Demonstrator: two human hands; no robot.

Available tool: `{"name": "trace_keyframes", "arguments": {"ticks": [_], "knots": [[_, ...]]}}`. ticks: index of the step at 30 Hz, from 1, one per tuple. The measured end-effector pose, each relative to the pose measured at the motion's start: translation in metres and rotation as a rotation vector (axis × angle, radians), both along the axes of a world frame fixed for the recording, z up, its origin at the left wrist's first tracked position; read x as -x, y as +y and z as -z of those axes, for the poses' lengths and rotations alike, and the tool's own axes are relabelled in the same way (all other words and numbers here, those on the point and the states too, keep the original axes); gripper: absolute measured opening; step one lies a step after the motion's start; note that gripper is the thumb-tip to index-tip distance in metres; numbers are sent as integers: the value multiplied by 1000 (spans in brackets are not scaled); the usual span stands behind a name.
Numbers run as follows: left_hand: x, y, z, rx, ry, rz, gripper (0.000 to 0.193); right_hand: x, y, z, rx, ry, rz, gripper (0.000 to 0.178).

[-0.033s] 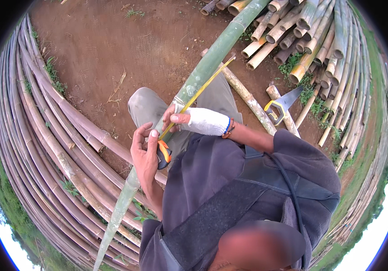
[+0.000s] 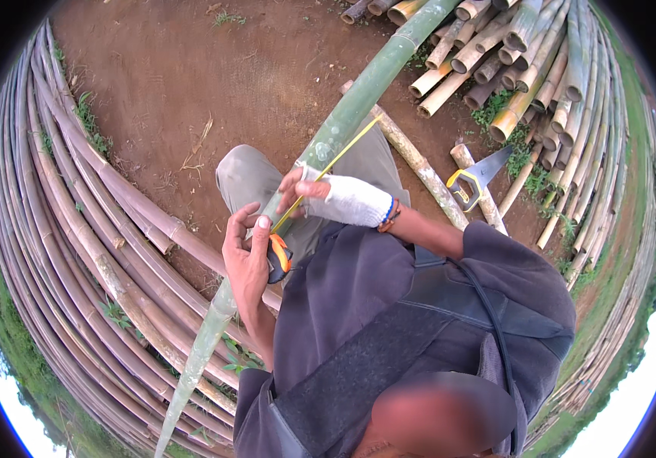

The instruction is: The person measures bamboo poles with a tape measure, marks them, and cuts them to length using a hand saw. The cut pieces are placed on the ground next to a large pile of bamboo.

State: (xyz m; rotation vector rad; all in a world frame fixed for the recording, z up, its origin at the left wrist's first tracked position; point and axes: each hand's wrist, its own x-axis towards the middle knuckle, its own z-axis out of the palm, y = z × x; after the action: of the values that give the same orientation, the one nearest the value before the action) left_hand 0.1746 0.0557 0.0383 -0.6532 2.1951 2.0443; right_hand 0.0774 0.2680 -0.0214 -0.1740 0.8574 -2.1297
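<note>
A long green bamboo pole (image 2: 366,88) lies slantwise across my lap, from lower left to upper right. My left hand (image 2: 245,250) grips an orange and black tape measure (image 2: 280,256) beside the pole, the thumb pressed near where the blade comes out. The thin yellow tape blade (image 2: 349,147) is pulled out alongside the pole, toward its far part. My right hand (image 2: 343,198), in a white glove with bare fingertips, is closed around the blade, which passes between thumb and fingers. Its fingers touch the pole; their tips are partly hidden.
A handsaw (image 2: 475,177) with a yellow handle rests on short bamboo pieces (image 2: 420,164) at my right. Cut bamboo poles (image 2: 538,76) are stacked at the upper right. Long brown poles (image 2: 106,229) line the left side. Red-brown bare soil (image 2: 183,69) lies ahead.
The tape blade's free end has drawn back toward my hands, so less of it sticks out. My right thumb has shifted slightly. The pole and saw stay put.
</note>
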Motion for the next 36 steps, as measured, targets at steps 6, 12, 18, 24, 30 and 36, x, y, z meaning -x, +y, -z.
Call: {"name": "trace_keyframes", "arguments": {"ticks": [6, 12, 18, 24, 30, 36], "knots": [[9, 7, 9, 134, -19, 16, 43, 30, 28, 2, -145, -23, 221, 51], [19, 42, 13, 227, 129, 10, 48, -21, -2, 9, -397, 356, -187, 71], [-35, 18, 11, 434, 161, 40, 63, 7, 53, 11, -390, -28, 103, 58], [-144, -95, 22, 1149, -307, 112, 96, 55, 240, 147, -670, -206, 677, 36], [-169, -149, 89, 1163, -376, 262, 82, 15, 301, 285, -1280, -35, 170, 34], [-139, -146, 56, 1013, -477, 370, 79, 46, 169, 192, -1388, 687, 412, 53]]}}
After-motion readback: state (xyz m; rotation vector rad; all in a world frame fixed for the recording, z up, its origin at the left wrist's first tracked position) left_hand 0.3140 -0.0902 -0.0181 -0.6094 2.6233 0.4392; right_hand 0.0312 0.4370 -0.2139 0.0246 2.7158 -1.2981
